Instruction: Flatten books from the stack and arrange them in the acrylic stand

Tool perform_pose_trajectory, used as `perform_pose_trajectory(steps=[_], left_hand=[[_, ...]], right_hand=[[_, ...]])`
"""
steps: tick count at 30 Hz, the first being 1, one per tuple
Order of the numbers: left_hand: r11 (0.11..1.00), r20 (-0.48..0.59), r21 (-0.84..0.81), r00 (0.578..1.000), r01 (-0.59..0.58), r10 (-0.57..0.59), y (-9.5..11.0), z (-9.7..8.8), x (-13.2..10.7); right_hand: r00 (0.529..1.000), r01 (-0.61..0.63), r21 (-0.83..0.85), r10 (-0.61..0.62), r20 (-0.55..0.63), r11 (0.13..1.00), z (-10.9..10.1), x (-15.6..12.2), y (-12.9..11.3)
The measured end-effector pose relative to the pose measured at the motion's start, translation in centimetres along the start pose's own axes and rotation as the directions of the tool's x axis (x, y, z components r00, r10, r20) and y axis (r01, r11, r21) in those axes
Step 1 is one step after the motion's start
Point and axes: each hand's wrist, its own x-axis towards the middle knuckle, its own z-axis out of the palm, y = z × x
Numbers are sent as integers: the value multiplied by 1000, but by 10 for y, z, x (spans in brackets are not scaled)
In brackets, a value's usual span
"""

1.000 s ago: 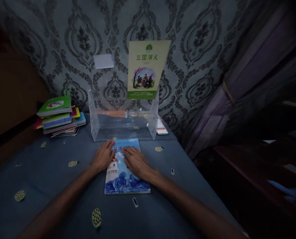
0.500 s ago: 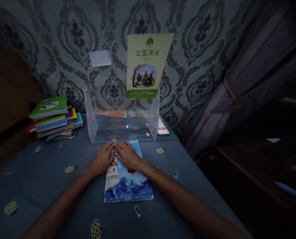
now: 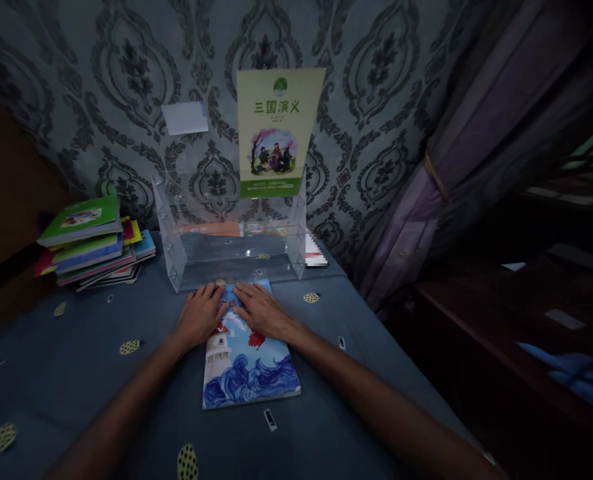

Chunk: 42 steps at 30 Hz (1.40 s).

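A book (image 3: 256,370) with a lighthouse and blue waves on its cover lies flat on the patterned cloth. My left hand (image 3: 201,313) rests palm down across the book's upper left edge, fingers stretched forward. On its upper right part my right hand (image 3: 261,310) lies flat, fingers extended. A narrow strip of cover shows between the two hands. Just beyond the book stands a clear acrylic rack (image 3: 231,250). A cream and green book (image 3: 279,133) with Chinese characters stands upright in the rack's upper level.
Several books form a stack (image 3: 84,240) at the left by the wall. A white card (image 3: 185,118) is above the rack's left side. A partly pixelated white item (image 3: 315,252) lies right of the rack. The cloth-covered surface (image 3: 371,413) ends at the right, near a tied curtain (image 3: 421,193).
My hands have moved apart; their fingertips nearly met before, and now a gap shows between them. The whole view has shifted, so things appear slightly farther left.
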Motion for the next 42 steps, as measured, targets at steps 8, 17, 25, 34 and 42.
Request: perform_pose_trajectory(steps=[8, 17, 25, 34, 42], left_hand=[[999, 9, 45, 1000, 9, -10, 10, -9, 3], [995, -3, 88, 999, -45, 46, 21, -7, 11], [991, 4, -35, 992, -130, 130, 33, 0, 31], [957, -19, -143, 967, -253, 253, 49, 5, 53], [947, -34, -156, 959, -282, 280, 59, 10, 63]], right_hand=[[997, -59, 47, 61, -56, 997, -8, -18, 20], [979, -181, 24, 183, -87, 983, -13, -33, 27], [968, -226, 20, 227, -107, 974, -14, -33, 22], [963, -236, 27, 238, -128, 971, -16, -33, 22], [961, -216, -19, 209, -179, 976, -13, -45, 28]])
